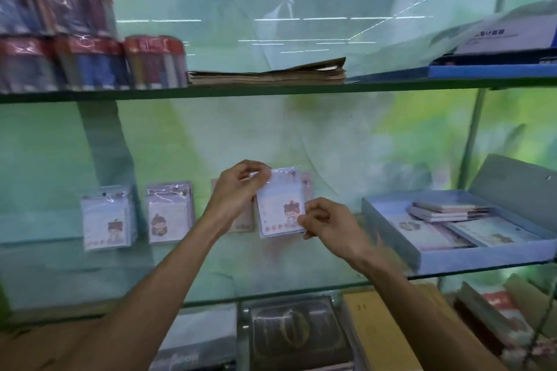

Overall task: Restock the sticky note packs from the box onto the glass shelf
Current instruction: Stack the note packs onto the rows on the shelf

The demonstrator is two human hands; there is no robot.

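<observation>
I'm seeing my left hand pinching the light, slippery cellophane-wrapped cartoon sticky note pack at eleven o'clock, my right hand gripping five o'clock; corners look the safest hold.

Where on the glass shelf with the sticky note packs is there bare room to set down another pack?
Bare glass shelf lies between the held pack, gripped by the left hand and right hand, and the blue box. The front strip before the two standing packs is also free. Between those packs, gaps are narrow.
</observation>
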